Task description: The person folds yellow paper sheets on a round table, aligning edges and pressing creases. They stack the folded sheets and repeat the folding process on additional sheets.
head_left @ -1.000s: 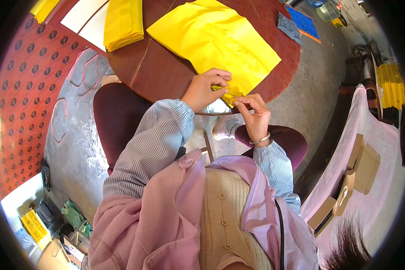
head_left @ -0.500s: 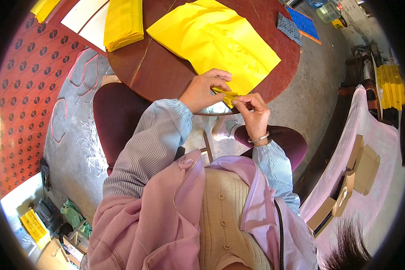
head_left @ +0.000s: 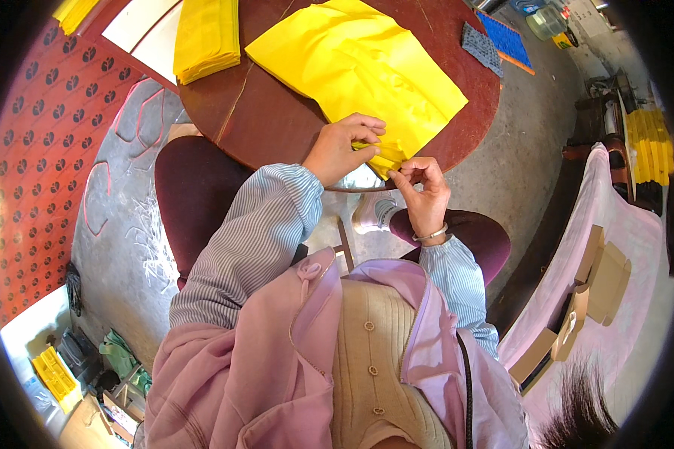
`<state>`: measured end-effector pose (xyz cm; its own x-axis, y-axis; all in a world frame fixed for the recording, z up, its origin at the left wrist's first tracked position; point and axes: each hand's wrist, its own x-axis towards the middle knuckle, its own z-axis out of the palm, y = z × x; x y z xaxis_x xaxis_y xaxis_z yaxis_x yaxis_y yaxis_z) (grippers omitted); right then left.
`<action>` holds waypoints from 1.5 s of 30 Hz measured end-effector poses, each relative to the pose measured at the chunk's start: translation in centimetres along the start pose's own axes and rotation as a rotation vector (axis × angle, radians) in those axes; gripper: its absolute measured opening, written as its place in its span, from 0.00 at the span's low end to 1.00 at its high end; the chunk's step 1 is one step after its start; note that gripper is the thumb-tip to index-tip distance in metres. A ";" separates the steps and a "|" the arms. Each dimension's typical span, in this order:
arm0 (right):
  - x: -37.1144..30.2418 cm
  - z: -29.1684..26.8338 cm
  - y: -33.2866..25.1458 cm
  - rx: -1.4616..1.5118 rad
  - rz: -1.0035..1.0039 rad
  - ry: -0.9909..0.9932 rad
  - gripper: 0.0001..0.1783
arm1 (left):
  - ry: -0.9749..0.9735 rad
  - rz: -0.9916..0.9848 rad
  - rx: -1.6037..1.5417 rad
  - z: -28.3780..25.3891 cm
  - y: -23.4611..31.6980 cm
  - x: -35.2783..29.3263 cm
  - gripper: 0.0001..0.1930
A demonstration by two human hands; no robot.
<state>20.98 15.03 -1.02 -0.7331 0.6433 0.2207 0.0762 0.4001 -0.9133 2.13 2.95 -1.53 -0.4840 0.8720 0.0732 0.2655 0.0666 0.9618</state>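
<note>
A sheet of yellow cloth, creased and flat for the most part, lies on a round red-brown table. Its near end is gathered into small folds at the table's front edge. My left hand curls over the left side of those folds, thumb and fingers pinching them. On the right, my right hand grips the lowest corner between thumb and forefinger, just past the edge. The cloth's underside is hidden.
A folded yellow cloth stack sits at the table's far left. A grey textured pad and a blue pad are at the far right edge. Opened cardboard boxes rest on a pink cover to the right.
The gathered near end has spread slightly and shows more of its folds. My right hand has shifted a little downward with the corner, while my left hand stays almost in place.
</note>
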 end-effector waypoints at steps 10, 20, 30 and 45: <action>0.2 -0.1 -0.8 -0.054 -0.046 -0.033 0.08 | -0.004 0.018 -0.005 0.0 -0.2 0.0 0.06; 0.4 -0.1 -0.3 -0.048 0.031 -0.018 0.05 | -0.043 0.054 -0.003 -0.5 -0.2 0.1 0.07; 0.5 0.1 -0.3 -0.052 0.013 0.005 0.07 | -0.039 0.011 0.025 -0.3 0.2 -0.2 0.08; 0.5 0.0 -0.5 -0.081 0.042 -0.031 0.06 | -0.045 -0.005 -0.034 -0.4 -0.5 0.2 0.05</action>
<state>20.57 15.12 -0.44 -0.7483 0.6410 0.1707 0.1613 0.4254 -0.8905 1.58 2.85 -1.86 -0.4475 0.8925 0.0569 0.2344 0.0557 0.9705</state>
